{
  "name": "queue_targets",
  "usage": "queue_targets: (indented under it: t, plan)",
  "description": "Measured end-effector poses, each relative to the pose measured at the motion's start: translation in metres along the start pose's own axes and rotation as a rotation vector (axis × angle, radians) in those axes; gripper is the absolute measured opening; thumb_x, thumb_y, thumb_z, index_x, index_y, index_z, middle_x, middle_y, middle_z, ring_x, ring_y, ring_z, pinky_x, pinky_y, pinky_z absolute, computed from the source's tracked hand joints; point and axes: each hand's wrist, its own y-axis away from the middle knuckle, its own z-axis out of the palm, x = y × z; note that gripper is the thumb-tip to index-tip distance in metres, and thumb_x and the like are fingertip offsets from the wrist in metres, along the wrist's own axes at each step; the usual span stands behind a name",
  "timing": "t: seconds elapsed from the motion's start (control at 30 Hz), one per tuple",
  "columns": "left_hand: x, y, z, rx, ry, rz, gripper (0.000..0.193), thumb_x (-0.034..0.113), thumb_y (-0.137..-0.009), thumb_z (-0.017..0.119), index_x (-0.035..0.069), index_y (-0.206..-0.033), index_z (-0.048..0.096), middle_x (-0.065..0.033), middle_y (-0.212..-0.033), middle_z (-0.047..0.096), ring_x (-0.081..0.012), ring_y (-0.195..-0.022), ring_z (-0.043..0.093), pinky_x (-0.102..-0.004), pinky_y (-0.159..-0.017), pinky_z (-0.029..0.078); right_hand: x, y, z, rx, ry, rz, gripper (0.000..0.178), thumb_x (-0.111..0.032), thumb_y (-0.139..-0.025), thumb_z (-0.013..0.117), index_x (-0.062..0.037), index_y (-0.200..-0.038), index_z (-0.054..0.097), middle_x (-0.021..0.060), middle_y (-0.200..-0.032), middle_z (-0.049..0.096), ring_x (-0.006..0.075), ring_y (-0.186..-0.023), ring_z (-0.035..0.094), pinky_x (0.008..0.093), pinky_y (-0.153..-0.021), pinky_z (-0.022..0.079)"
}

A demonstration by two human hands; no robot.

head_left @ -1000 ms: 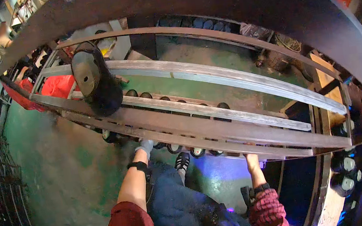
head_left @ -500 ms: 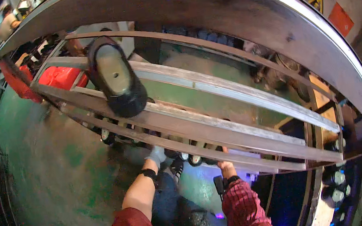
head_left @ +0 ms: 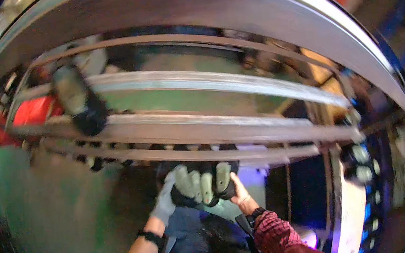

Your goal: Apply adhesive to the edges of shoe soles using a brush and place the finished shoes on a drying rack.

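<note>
A row of black shoes on pale green lasts [head_left: 205,185] is squeezed between my two hands, below the front rail of a metal rack. My left hand [head_left: 165,202], in a grey glove, closes on the row's left end. My bare right hand [head_left: 241,194] grips the rightmost shoe [head_left: 223,176], its thumb along the side. Most fingers of both hands are hidden by the shoes. Up on the rack's rails, at the left, lies a single similar black shoe [head_left: 76,96], blurred.
Long rack rails [head_left: 201,117] cross above my hands, under a wide brown panel [head_left: 171,12]. More shoes on lasts stand on a lower shelf and at the right [head_left: 361,156]. A red object [head_left: 34,111] sits at far left. Green floor [head_left: 64,213] shows at left.
Both hands have come from under the front rail toward me, and the row of shoes now shows between them. The view has shifted, so the rack sits further left.
</note>
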Motion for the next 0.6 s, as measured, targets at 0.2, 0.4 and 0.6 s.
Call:
queue_targets:
  t: [0.2, 0.4, 0.6]
  plan:
    - [-0.005, 0.105, 0.086, -0.129, 0.27, -0.439, 0.057, 0.051, -0.103, 0.046, 0.013, -0.146, 0.048, -0.0091, -0.14, 0.057, -0.0274, -0.126, 0.055, -0.042, -0.11, 0.042, 0.001, 0.182, -0.041, 0.186, -0.133, -0.059, 0.051, -0.036, -0.094, 0.07, -0.008, -0.135, 0.056, 0.007, -0.12, 0.069, 0.0212, -0.102, 0.069, 0.0402, -0.095, 0.055]
    - [-0.027, 0.151, 0.197, -0.471, -0.136, -0.463, 0.051, 0.043, -0.103, 0.05, 0.01, -0.142, 0.05, -0.0065, -0.133, 0.06, -0.0231, -0.12, 0.059, -0.0406, -0.104, 0.048, -0.013, 0.405, -0.052, 0.748, 0.413, -0.461, 0.072, -0.041, -0.089, 0.07, -0.0147, -0.15, 0.042, 0.0109, -0.144, 0.049, 0.0236, -0.131, 0.048, 0.0395, -0.106, 0.041]
    - [-0.037, 0.143, 0.379, -1.118, -0.739, 0.283, 0.042, 0.024, -0.104, 0.05, 0.001, -0.138, 0.054, -0.0152, -0.133, 0.06, -0.029, -0.123, 0.057, -0.0413, -0.112, 0.038, -0.027, 0.478, -0.095, 0.397, -0.589, -1.088, 0.055, -0.042, -0.093, 0.069, -0.0102, -0.136, 0.057, 0.0075, -0.123, 0.069, 0.0238, -0.109, 0.068, 0.0435, -0.097, 0.055]
